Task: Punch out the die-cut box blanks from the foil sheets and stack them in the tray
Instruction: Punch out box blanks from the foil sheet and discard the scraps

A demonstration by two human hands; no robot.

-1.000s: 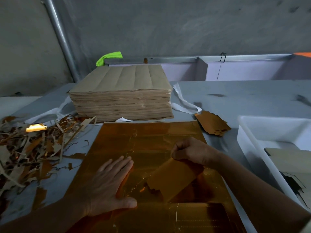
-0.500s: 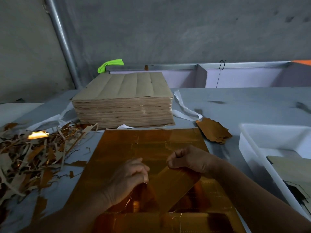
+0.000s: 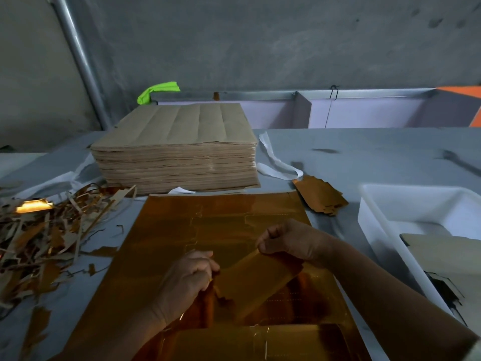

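All I can see of the person is two arms. The left hand (image 3: pixel 187 277) and the right hand (image 3: pixel 289 241) are bare. So are the left forearm (image 3: pixel 135 334) and the right forearm (image 3: pixel 377 295), as far up as they show. The knuckles ridge the back of the left hand. The dim light swallows finer detail such as the nails. At the upper end of the right arm is a sliver of pale cloth (image 3: pixel 476 351), perhaps a sleeve's edge; I cannot tell.

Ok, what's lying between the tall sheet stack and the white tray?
In the head view, a small pile of gold foil blanks lies there, with a white strap loop closer to the sheet stack than to the white tray.
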